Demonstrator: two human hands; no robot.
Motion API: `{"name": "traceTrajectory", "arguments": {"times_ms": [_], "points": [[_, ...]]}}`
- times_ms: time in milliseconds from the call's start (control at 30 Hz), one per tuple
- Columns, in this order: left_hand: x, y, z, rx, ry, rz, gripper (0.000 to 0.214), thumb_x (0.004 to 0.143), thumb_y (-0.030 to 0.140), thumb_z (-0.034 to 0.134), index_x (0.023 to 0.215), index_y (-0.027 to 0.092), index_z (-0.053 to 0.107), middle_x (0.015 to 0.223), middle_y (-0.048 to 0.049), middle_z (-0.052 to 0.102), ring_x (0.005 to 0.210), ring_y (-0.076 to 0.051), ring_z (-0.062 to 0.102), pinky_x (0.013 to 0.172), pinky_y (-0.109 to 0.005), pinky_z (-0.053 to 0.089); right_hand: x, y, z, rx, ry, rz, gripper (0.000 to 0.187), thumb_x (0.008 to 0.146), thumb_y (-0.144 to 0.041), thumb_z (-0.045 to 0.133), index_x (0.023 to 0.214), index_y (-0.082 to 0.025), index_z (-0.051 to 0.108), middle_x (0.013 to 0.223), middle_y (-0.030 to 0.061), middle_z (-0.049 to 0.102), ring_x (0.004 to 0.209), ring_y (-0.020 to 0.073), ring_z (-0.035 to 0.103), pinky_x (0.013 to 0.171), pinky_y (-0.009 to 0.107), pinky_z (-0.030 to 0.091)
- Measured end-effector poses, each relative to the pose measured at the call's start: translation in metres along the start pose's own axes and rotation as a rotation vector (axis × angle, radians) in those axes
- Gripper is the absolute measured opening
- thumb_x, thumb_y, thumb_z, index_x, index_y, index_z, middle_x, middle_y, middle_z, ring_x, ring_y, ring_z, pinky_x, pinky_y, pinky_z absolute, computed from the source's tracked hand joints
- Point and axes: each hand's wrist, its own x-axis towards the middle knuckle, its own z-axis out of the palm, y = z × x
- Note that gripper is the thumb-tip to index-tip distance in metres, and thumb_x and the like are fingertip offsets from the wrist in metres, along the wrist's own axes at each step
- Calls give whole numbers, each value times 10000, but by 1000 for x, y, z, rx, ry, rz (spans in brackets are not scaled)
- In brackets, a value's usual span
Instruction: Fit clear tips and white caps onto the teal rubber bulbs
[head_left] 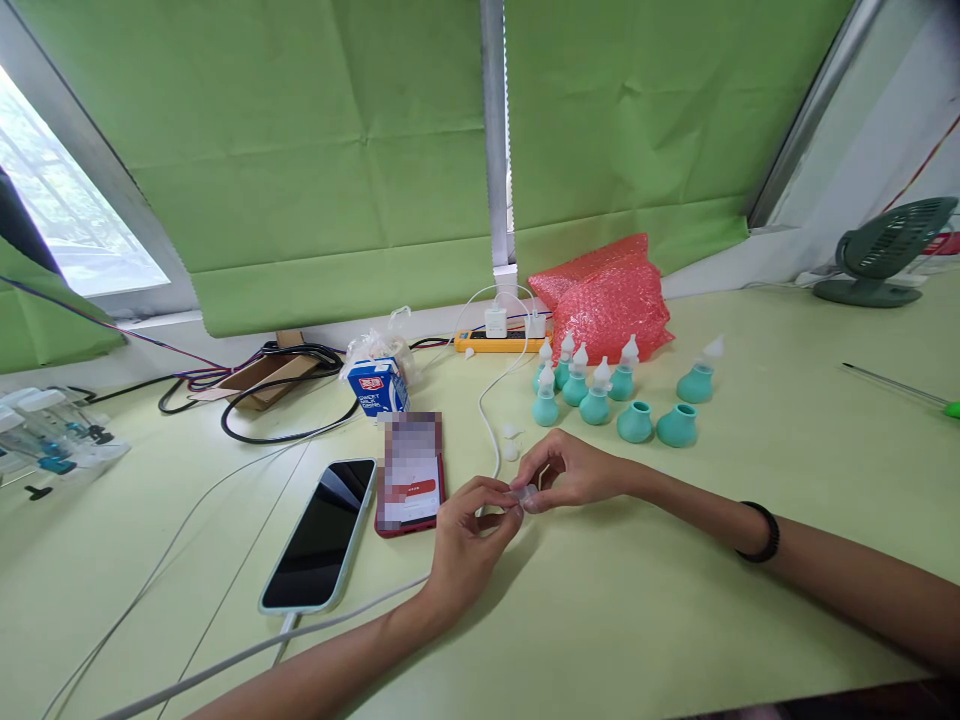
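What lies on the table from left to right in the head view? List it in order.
Clear plastic packs → cardboard box → black phone → milk carton → left hand → right hand, both pinching a small clear piece → teal bulbs → black wristband → green fan.

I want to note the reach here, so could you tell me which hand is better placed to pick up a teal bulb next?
Probably the right hand: the teal bulbs stand just beyond it.
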Motion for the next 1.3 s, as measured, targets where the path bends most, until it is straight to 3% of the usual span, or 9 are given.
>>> {"name": "traceTrajectory", "arguments": {"times_ms": [267, 700, 1033, 1300], "points": [[0, 7, -1, -125, -55, -60, 155, 720, 291, 579, 765, 142, 586, 783, -48, 541, 709, -142, 541, 624, -260, 488, 0, 1, -7, 114, -85, 41, 411, 543, -304, 708, 902, -110, 657, 727, 56, 655, 583, 99, 561, 570, 213, 483], [-1, 7, 1, -132, -98, -72, 201, 710, 313, 593, 660, 140, 504, 734, -32, 504, 648, -115, 518, 578, -240, 490, -3, -1, -2, 54, -89, 57, 374, 495, -323, 733, 796, -108, 674, 679, 46, 642, 573, 112, 560, 544, 209, 463], [-1, 6, -3, -298, -132, -179, 222, 793, 337, 479, 696, 137, 464, 667, -21, 536, 590, -129, 549, 561, -289, 484, -1, -6, -2, 181, -130, 118, 285, 597, -318, 689, 777, -98, 663, 568, 25, 617, 469, 93, 559, 461, 187, 448], [0, 4, -2, -313, -201, -255, 201, 808, 348, 453, 734, 169, 401, 618, 1, 539, 479, -96, 518, 437, -211, 416, 0, -3, 0, 203, -135, 109, 261, 601, -315, 688, 736, -94, 653, 557, 20, 605, 443, 77, 534, 429, 172, 418]]}}
